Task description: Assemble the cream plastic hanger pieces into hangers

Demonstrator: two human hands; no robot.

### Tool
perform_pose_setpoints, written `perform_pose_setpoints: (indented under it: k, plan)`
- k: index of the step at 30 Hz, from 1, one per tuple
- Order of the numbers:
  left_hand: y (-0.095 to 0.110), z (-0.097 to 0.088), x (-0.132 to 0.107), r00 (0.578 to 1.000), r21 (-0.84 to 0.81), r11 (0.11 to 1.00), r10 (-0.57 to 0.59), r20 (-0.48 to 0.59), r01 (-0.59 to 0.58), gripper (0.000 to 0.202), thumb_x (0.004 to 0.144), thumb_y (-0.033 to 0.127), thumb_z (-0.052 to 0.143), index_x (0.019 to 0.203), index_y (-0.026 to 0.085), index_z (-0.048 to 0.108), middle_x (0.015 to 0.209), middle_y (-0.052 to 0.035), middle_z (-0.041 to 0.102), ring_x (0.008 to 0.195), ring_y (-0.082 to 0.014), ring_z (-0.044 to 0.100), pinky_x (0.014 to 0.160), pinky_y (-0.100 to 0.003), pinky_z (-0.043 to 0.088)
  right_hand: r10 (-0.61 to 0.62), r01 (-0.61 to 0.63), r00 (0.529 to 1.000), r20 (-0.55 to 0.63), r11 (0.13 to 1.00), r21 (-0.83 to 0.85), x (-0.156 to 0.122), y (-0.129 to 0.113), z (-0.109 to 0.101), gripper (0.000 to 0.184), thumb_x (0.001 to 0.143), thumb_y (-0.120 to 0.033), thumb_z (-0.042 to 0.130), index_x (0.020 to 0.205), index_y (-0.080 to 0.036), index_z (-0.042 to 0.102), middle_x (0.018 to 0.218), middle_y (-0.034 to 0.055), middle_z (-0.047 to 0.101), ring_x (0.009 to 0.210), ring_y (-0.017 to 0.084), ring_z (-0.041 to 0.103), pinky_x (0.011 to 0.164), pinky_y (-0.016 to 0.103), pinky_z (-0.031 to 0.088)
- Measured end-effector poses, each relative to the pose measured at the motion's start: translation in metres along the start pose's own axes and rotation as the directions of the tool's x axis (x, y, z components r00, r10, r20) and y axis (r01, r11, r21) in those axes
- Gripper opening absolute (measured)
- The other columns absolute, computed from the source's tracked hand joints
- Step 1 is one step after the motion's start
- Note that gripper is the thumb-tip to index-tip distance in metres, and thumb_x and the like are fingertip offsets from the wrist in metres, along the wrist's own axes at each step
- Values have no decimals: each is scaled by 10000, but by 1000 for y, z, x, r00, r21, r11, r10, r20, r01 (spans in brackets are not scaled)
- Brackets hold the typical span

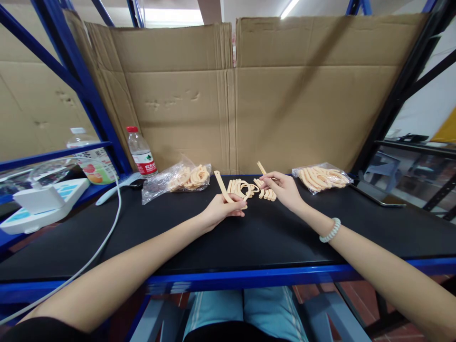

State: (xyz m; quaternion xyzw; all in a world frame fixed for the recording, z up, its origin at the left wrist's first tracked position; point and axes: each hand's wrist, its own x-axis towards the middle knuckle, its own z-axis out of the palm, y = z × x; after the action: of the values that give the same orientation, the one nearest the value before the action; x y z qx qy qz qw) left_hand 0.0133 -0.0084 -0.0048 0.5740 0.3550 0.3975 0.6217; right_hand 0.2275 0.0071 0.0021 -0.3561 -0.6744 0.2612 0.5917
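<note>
Head view: black tabletop (249,244) spans from loose pcs (233,186) toward viewer, ending at blue front edge (249,277). L bag (192,178) & R bag (322,178), plastic, flank loose pcs. L hand (225,207), near-left of loose pcs, grips pale curved strip (221,185) btwn thumb & fingers. R hand (284,190), at R side of loose pcs, pinches thin sticks (261,167), finger gap narrow.

You can pass over the black tabletop (256,242) nearer you than your left hand (225,207) and right hand (283,189); loose pale pieces (234,186) obstruct just beyond, between two plastic bags (322,177).
</note>
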Motion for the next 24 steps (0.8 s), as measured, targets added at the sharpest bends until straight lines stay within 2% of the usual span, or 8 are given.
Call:
perform_pose_setpoints:
  k: [3,7,10,14,16,20,24]
  plan:
    - [0,0,0,1000,3,1000,2,3,-2,345,580,307,840,756,72,659,769,-67,680,594,-102,646,628,-217,549,-23,24,1000,9,997,-71,-4,-7,2,252,826,-392,571,854,-163,672,777,57,684,739,179,652,726,336,522]
    - [0,-1,0,1000,1,1000,-5,3,5,349,581,306,840,765,72,659,762,-66,679,592,-105,647,625,-216,547,5,-3,1000,23,994,-112,-7,-7,5,196,830,-317,540,873,-167,659,801,55,688,754,180,657,738,336,515]
    - [1,0,0,1000,6,1000,-1,4,1,335,592,301,835,767,75,660,757,-64,678,589,-104,643,632,-224,548,6,-5,1000,10,992,-129,-7,-3,5,168,828,-241,486,881,-166,626,827,56,666,739,167,655,699,317,511]
    - [1,0,0,1000,12,1000,-6,-3,6,335,586,300,839,762,75,662,755,-70,676,594,-110,645,645,-237,552,-19,8,997,-79,990,-144,-7,1,5,139,782,-166,449,837,-173,576,884,43,604,651,124,633,614,277,496]
    - [1,0,0,1000,12,1000,-7,-3,7,334,584,300,840,760,77,665,758,-71,675,598,-111,646,651,-240,553,19,-30,996,-88,992,-122,-8,1,4,165,753,-141,450,853,-171,578,948,53,595,638,112,630,595,265,495]
    - [0,-1,0,1000,6,1000,-7,1,7,334,578,305,842,752,83,664,769,-69,676,607,-116,652,657,-240,555,148,-143,987,71,988,-66,-9,1,7,291,744,-107,463,988,-169,608,1007,71,635,648,110,635,658,287,525]
    - [0,-2,0,1000,1,1000,-5,3,5,350,573,313,843,760,77,664,767,-66,678,601,-112,651,652,-231,554,191,-182,949,253,982,-59,-10,5,10,313,761,-101,487,1024,-163,644,1043,92,658,678,134,650,703,328,540]
